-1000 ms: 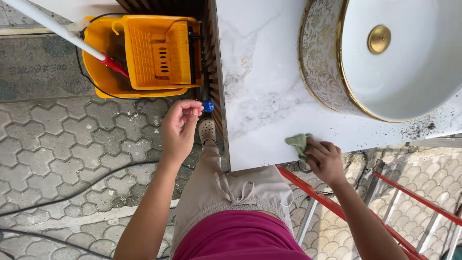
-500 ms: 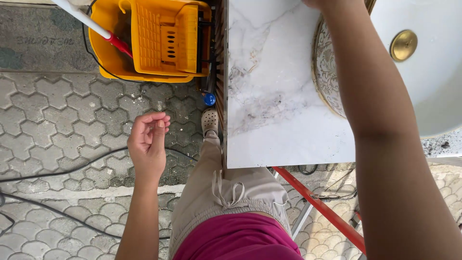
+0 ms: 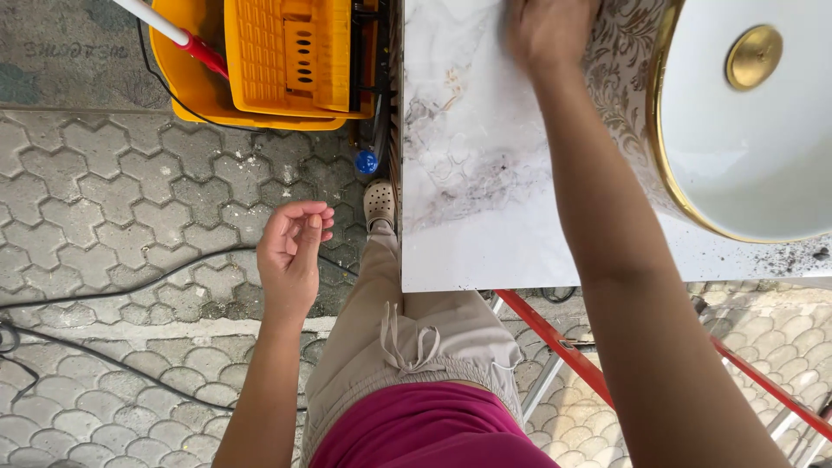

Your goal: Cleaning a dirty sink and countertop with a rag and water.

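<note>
Right hand (image 3: 550, 30) pressed at the marble countertop (image 3: 485, 234) top edge beside the basin (image 3: 763, 147); grasp indiscernible. Left hand (image 3: 293, 256) hung empty, fingers loosely curled, over open paving mid-left.

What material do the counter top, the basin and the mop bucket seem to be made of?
Counter top: probably polished marble or a marble-look slab, white with grey veins and a light sheen.
Basin: looks like glazed ceramic, glossy white inside, with a gold rim and a gold leaf pattern outside.
Mop bucket: likely moulded plastic, even yellow, with slotted wringer.
</note>
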